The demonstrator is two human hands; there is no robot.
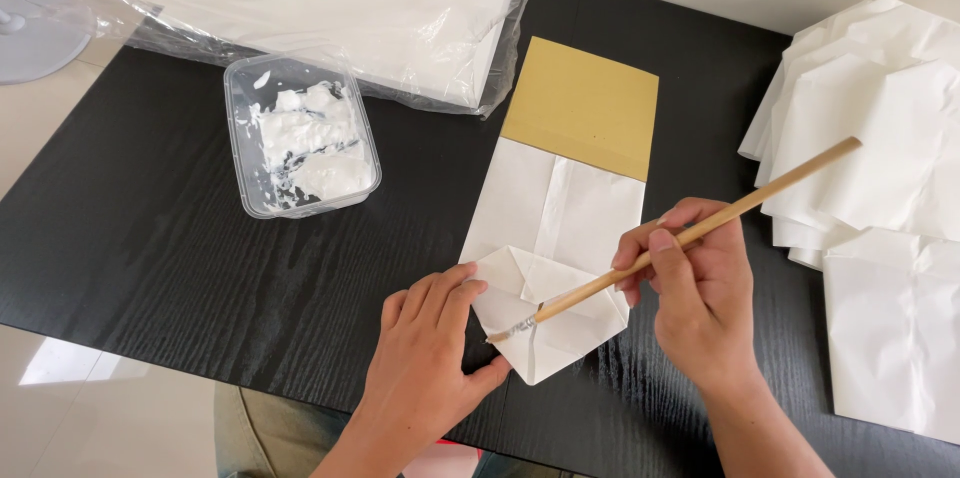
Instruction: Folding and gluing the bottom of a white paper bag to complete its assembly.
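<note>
Gluing step: right hand [700, 288] grasps a brush [690, 233], its tip on the paper bag's [550, 238] folded near flap, left hand [430, 348] released, pressing flat; next seems to need steady strokes along the fold

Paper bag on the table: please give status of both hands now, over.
Left hand flat, pressing folded bag bottom. Right hand fingers hold wooden brush, tip on the fold. Glue tub off to the left, nothing in the way.

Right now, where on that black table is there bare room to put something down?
Bare table lies left of the left hand, below the glue tub. A strip runs between cardboard and bag pile. The middle is crowded.
</note>
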